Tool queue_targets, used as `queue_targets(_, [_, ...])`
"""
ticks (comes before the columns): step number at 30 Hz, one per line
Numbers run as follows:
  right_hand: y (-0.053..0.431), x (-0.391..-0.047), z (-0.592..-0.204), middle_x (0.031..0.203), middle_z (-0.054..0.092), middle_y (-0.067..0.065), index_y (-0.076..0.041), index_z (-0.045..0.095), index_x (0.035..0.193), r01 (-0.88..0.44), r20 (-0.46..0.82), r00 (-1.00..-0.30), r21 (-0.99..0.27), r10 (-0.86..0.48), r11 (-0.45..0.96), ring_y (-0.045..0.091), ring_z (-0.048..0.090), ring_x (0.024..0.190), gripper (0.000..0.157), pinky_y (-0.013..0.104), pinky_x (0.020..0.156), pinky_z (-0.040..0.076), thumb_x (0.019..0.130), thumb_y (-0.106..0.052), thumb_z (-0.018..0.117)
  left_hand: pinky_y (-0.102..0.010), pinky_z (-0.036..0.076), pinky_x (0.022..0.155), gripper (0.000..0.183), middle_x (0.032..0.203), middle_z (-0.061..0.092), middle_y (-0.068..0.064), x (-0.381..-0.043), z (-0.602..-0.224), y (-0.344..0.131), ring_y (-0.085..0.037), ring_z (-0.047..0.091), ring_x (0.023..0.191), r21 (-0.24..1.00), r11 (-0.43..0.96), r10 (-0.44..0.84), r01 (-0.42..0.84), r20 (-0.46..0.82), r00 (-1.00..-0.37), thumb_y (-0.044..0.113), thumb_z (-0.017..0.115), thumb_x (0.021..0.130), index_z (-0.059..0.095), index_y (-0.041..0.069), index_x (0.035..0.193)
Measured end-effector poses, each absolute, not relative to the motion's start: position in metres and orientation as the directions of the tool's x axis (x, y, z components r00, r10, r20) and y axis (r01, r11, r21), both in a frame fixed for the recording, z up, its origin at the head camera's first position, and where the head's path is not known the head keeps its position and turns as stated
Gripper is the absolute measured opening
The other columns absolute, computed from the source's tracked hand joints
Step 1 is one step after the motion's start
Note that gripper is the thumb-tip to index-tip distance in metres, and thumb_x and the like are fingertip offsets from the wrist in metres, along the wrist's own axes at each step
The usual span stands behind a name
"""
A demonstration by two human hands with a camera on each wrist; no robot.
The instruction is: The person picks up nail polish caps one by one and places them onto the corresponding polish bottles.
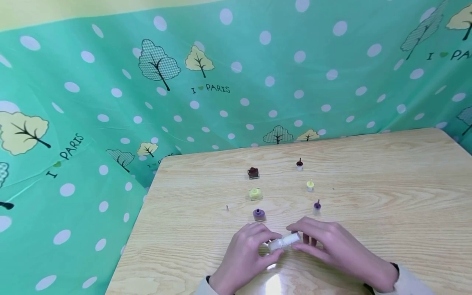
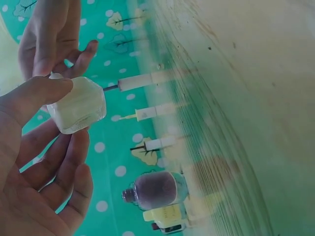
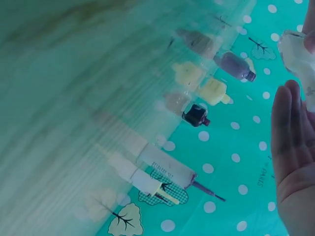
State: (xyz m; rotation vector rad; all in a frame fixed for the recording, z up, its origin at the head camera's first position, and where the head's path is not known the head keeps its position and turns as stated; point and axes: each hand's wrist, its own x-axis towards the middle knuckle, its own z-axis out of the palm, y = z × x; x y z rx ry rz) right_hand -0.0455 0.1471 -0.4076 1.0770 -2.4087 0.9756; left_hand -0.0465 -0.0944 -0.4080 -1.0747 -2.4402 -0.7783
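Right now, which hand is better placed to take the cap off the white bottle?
Likely the right hand: it is already at the white cap, though whether it touches is unclear. The left hand grips the bottle at its other end, so it seems better suited to steadying.

Teal dotted cloth [image 1: 254, 76]: black lettering "I PARIS", green heart between words. Whole at back [image 1: 210, 89]; again at left, slanting upward. At right edge, cut off after "PA". Smaller, hard to make out, by far left corner of worktop [image 1: 368, 176]. Right wrist view: "PARIS" sideways on cloth; white cap [image 3: 163, 166], fine print illegible.
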Motion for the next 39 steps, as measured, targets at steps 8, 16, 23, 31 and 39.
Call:
queue_targets(8, [0.1509, -0.0481, -0.4092, 0.11, 0.066, -0.015, -0.022, 0.071, 0.115, -0.829, 0.585, -0.557, -0.353, -0.589, 0.434, 0.0, 0.065, 0.094, 0.023, 0.011, 0.08, 0.051, 0.104, -0.027, 0.051, -0.007, 0.042, 0.071, 0.022, 0.083, 0.067, 0.011, -0.0465, -0.41, -0.0942, -0.004, 0.058, 0.072, 0.354, 0.56, 0.55, 0.749, 0.518, -0.655, 0.024, 0.085, 0.077, 0.076, 0.017, 0.096])
queue_targets(16, [0.1466, -0.0481, -0.411, 0.095, 0.062, -0.022, -0.025, 0.068, 0.102, -0.797, 0.574, -0.599, -0.364, -0.558, 0.482, -0.011, 0.052, 0.077, 0.01, 0.006, 0.066, 0.044, 0.094, -0.019, 0.069, -0.009, 0.043, 0.072, 0.023, 0.083, 0.067, 0.012, -0.0464, -0.4106, -0.0936, -0.001, 0.056, 0.073, 0.328, 0.565, 0.549, 0.757, 0.536, -0.641, 0.025, 0.086, 0.076, 0.076, 0.017, 0.095])
queue_targets(23, [0.1424, -0.05, -0.4119, 0.082, 0.055, -0.024, -0.026, 0.066, 0.087, -0.777, 0.587, -0.617, -0.347, -0.525, 0.525, -0.013, 0.045, 0.069, 0.009, 0.004, 0.06, 0.04, 0.093, -0.022, 0.07, -0.01, 0.044, 0.073, 0.022, 0.08, 0.066, 0.013, -0.0467, -0.4109, -0.092, 0.001, 0.055, 0.073, 0.3, 0.56, 0.557, 0.772, 0.553, -0.619, 0.027, 0.085, 0.077, 0.077, 0.018, 0.095])
queue_targets(31, [0.1429, -0.049, -0.4086, 0.08, 0.056, -0.023, -0.024, 0.067, 0.095, -0.755, 0.551, -0.65, -0.39, -0.523, 0.526, -0.012, 0.045, 0.067, 0.007, 0.004, 0.059, 0.038, 0.09, -0.024, 0.073, -0.01, 0.046, 0.074, 0.023, 0.082, 0.067, 0.012, -0.0466, -0.4084, -0.0922, -0.001, 0.058, 0.074, 0.305, 0.562, 0.56, 0.769, 0.544, -0.625, 0.027, 0.085, 0.076, 0.076, 0.017, 0.095])
queue_targets(39, [0.1492, -0.0486, -0.4052, 0.112, 0.066, -0.013, -0.02, 0.063, 0.123, -0.797, 0.547, -0.602, -0.377, -0.581, 0.472, -0.002, 0.062, 0.088, 0.039, 0.011, 0.075, 0.05, 0.087, -0.028, 0.077, -0.01, 0.046, 0.074, 0.025, 0.083, 0.068, 0.011, -0.0486, -0.4082, -0.0921, -0.002, 0.059, 0.073, 0.309, 0.568, 0.563, 0.763, 0.53, -0.634, 0.026, 0.086, 0.075, 0.076, 0.016, 0.096])
